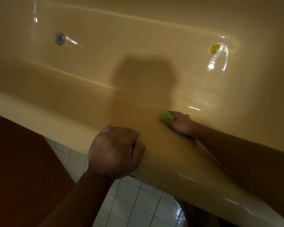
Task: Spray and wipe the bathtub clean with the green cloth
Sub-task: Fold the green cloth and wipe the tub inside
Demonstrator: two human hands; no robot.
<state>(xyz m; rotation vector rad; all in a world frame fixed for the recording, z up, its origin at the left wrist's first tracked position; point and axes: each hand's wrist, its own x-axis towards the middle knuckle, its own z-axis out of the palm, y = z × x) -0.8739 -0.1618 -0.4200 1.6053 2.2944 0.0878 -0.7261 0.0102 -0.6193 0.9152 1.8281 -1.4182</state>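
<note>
A glossy tan bathtub (138, 38) fills most of the view. My right hand (181, 122) reaches over the near rim and presses the bunched green cloth (165, 116) against the tub's near inner wall, fingers curled over it. My left hand (116, 152) grips the tub's near rim (64, 126), fingers curled over the inner edge. No spray bottle is in view.
A round metal drain (59, 38) sits at the left end of the tub floor. A small yellow object (214, 48) lies at the right end, beside wet glare. White floor tiles (133, 205) and a dark brown surface (20, 161) lie below the rim.
</note>
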